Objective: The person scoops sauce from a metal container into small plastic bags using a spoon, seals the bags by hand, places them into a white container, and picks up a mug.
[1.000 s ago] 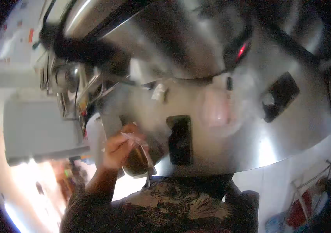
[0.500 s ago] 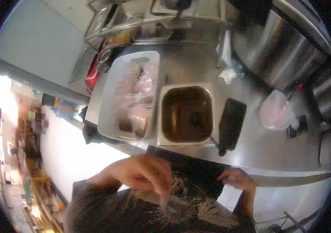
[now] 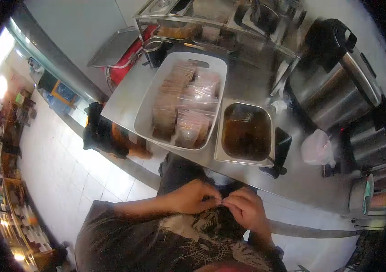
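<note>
My left hand point(image 3: 192, 197) and my right hand point(image 3: 248, 209) meet in front of my dark shirt, below the table's front edge. Their thumbs and fingers are pinched together, tip to tip. A tiny pale bit seems to show between them, too small to name. Beyond the hands, on the steel table, stands a white plastic tub point(image 3: 144, 119) holding several small clear bags point(image 3: 197, 93), some with brown contents and some paler. Right of it sits a square steel pan point(image 3: 222, 154) of dark brown liquid point(image 3: 247, 136), with a handle end at its near right corner.
A dark flat object point(image 3: 282, 147) lies beside the pan. Farther right are a tied plastic bag point(image 3: 317, 147) with pinkish contents and large steel pots point(image 3: 342, 88). A rack point(image 3: 215, 22) with containers runs along the back. Left of the table is white tiled floor point(image 3: 88, 174).
My hands were apart and blurred; they have come together at the fingertips. The view has shifted, so the tub and pan appear farther right.
</note>
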Action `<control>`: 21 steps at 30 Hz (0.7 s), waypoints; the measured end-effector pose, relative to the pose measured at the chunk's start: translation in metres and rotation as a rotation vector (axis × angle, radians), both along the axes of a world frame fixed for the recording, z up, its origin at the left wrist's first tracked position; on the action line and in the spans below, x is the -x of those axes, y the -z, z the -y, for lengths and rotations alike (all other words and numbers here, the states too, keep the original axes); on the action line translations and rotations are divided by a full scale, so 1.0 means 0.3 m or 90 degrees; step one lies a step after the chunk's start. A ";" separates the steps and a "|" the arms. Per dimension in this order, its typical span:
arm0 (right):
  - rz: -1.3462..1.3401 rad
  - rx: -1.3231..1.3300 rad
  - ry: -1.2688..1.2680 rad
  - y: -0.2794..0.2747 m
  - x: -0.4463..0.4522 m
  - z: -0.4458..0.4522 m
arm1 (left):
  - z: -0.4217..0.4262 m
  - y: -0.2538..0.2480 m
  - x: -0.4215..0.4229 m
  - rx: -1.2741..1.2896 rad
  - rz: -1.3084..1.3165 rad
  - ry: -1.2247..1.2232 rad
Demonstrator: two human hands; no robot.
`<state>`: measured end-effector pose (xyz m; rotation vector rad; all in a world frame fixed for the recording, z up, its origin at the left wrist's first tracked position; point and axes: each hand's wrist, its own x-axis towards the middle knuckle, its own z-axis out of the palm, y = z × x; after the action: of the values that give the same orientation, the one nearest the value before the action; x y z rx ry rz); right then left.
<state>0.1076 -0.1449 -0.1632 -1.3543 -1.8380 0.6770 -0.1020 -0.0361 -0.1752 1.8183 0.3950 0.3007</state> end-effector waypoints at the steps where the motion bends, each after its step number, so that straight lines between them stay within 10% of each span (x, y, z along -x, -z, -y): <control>1: -0.002 -0.009 -0.013 -0.001 0.005 0.000 | -0.004 0.022 0.010 0.018 0.020 0.015; 11: 0.089 -0.010 -0.091 0.016 0.020 -0.019 | -0.036 0.091 0.015 0.016 -0.040 0.140; 21: 0.063 0.043 0.023 0.086 0.013 -0.001 | -0.018 0.134 0.004 0.443 -0.040 0.127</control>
<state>0.1037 -0.1445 -0.1890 -1.4853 -1.8786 0.6694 -0.1032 -0.0308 -0.2156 1.1696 0.3076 -0.0388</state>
